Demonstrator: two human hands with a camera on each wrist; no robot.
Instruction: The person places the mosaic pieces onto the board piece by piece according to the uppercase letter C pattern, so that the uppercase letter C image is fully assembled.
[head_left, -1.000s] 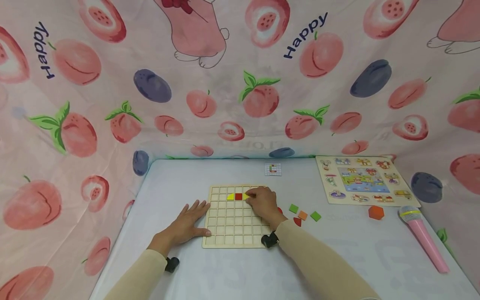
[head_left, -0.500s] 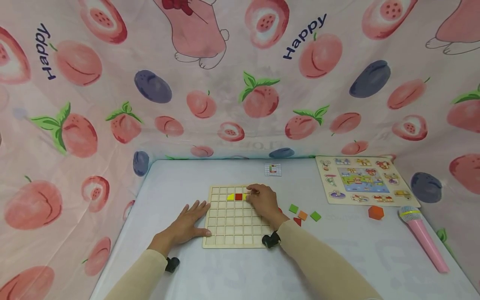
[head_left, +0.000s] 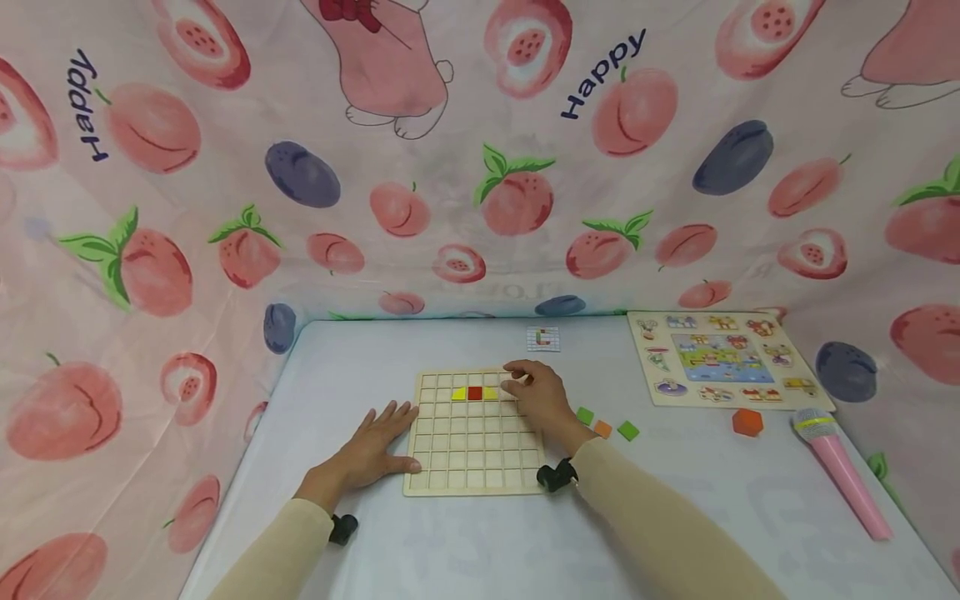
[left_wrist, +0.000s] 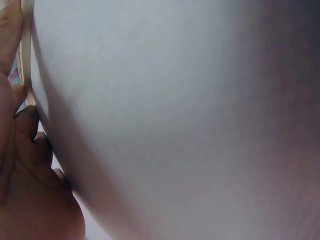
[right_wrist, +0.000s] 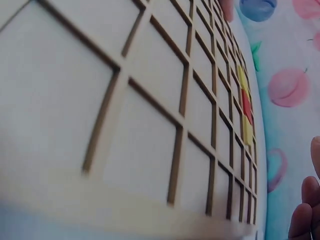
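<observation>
Head view was evenly, softly lit, moderately bright; wide lens stretched edges; card [head_left: 543, 338] print was too small to read. Left wrist was dim, soft; shadow fell beside left hand [left_wrist: 32, 170] on white surface [left_wrist: 160, 100], right side darkened. Right wrist: grid board's [right_wrist: 150, 120] near rim was blurred, pale; backdrop [right_wrist: 287, 55] looked soft.
</observation>
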